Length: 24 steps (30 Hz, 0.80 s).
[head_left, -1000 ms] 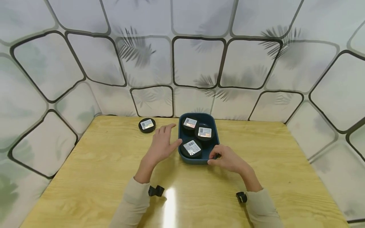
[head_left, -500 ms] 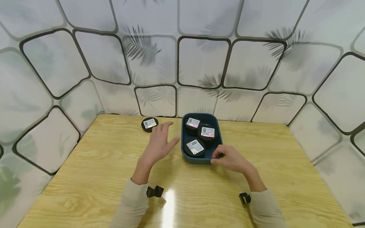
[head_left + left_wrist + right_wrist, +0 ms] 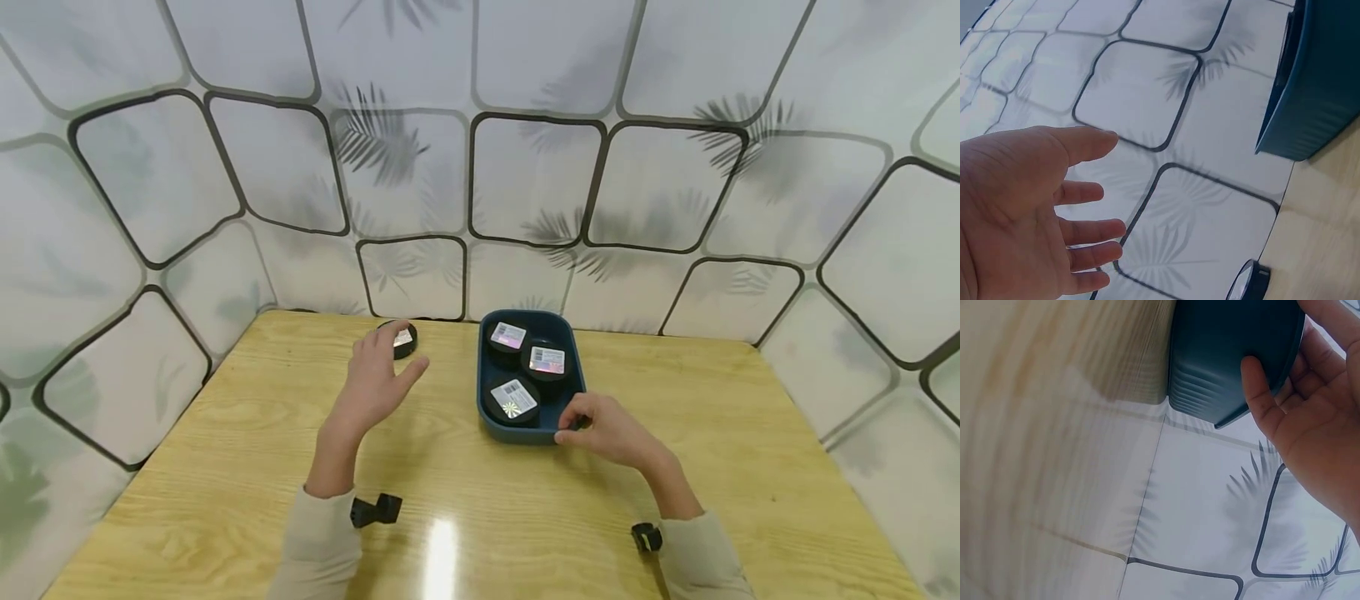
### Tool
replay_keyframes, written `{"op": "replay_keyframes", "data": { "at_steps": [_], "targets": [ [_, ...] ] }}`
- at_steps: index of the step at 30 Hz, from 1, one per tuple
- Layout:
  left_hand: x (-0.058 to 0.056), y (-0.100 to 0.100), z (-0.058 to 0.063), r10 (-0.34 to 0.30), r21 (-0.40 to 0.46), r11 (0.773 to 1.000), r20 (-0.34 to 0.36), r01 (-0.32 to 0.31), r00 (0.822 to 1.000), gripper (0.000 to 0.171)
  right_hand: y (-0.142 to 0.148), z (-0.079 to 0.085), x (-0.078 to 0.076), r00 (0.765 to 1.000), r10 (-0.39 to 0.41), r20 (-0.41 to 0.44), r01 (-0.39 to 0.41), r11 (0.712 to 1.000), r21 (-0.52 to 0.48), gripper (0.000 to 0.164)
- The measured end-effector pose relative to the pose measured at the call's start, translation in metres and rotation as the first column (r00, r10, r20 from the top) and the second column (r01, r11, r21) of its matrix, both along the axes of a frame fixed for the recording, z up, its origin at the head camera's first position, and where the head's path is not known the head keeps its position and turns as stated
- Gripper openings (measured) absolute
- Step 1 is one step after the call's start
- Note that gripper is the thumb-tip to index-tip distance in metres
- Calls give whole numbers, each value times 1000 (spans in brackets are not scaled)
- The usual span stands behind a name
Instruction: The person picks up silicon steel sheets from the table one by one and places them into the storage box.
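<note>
A dark blue rectangular bin (image 3: 517, 436) stands on the table, holding three round black tubs; one front tub (image 3: 513, 402) shows its white label upward. My right hand (image 3: 609, 431) grips the bin's front right corner, thumb on the outer wall and fingers over the rim. In the right wrist view that thumb lies against the bin wall (image 3: 1222, 356). My left hand (image 3: 367, 383) is held above the table with fingers extended, touching nothing in the left wrist view. Beyond its fingertips sits a lone black round tub (image 3: 407, 343), partly hidden by the hand in the head view.
The light wood table (image 3: 247, 442) ends at a pale curtain-like backdrop (image 3: 540, 183) with dark outlines and leaf prints. Bin and lone tub both lie close to that far edge. Small black devices, such as the left one (image 3: 377, 510), are strapped at both wrists.
My left hand has moved left, away from the bin, and now overlaps the lone tub in the head view. My right hand keeps its grip on the bin corner.
</note>
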<state>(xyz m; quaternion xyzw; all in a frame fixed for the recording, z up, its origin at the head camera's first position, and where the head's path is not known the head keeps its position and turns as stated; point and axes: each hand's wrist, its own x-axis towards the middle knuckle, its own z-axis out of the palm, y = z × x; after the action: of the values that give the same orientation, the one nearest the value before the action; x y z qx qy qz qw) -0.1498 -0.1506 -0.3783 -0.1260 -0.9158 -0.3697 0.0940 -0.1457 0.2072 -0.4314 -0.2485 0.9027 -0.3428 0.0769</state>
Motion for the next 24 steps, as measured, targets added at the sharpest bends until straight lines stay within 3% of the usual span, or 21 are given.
{"op": "replay_keyframes", "data": {
  "at_steps": [9, 24],
  "targets": [
    [2, -24, 5, 55, 25, 998, -24, -54, 998, 56, -1, 1, 2, 1000, -7, 10, 7, 1000, -6, 10],
    [1, -30, 5, 72, 14, 997, 30, -72, 997, 54, -1, 0, 1, 1000, -13, 10, 13, 1000, -7, 8]
  ]
}}
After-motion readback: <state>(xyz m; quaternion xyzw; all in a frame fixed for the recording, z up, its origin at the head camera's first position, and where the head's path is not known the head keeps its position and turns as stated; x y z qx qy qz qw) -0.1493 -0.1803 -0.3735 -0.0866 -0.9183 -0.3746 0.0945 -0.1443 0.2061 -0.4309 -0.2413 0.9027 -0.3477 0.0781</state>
